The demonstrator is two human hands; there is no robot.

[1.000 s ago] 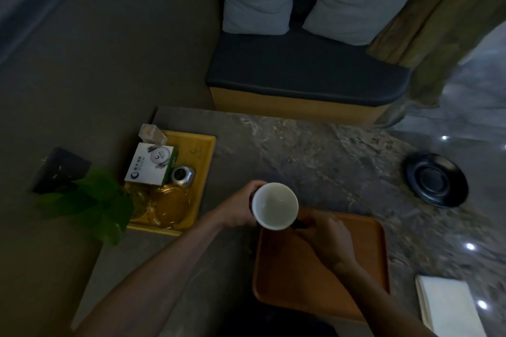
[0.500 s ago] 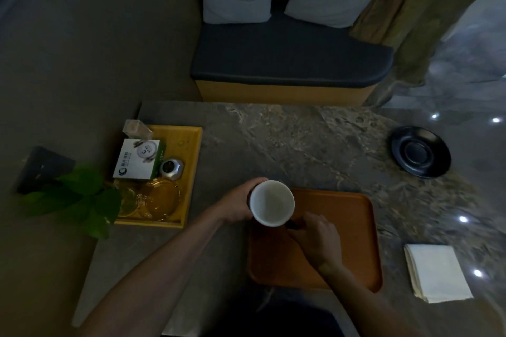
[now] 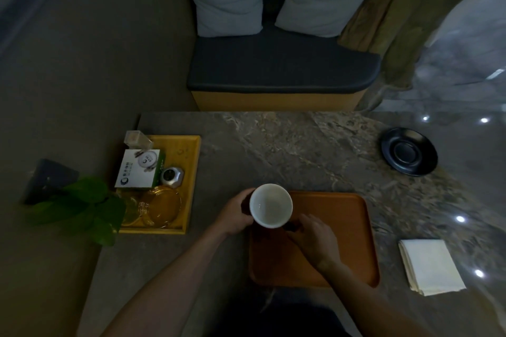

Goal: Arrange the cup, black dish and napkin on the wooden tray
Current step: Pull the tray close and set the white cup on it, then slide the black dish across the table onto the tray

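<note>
With the left hand (image 3: 236,215) wrapped round the white cup (image 3: 271,205) over the near-left corner of the wooden tray (image 3: 339,230) and the right hand (image 3: 315,235) curled at its base, a careless set-down could tip it off the tray's rim, while black dish (image 3: 409,151) and napkin (image 3: 431,265) wait on the tabletop (image 3: 273,150).

cup (image 3: 271,205) over the wooden tray's (image 3: 342,227) left edge; black dish (image 3: 409,151) behind-right, napkin (image 3: 431,265) right.

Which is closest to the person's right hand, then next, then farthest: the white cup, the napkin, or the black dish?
From the right hand:
1. White cup, right beside its fingers, at the wooden tray's left corner.
2. Napkin, on the table right of the tray.
3. Black dish, far back on the right.
</note>
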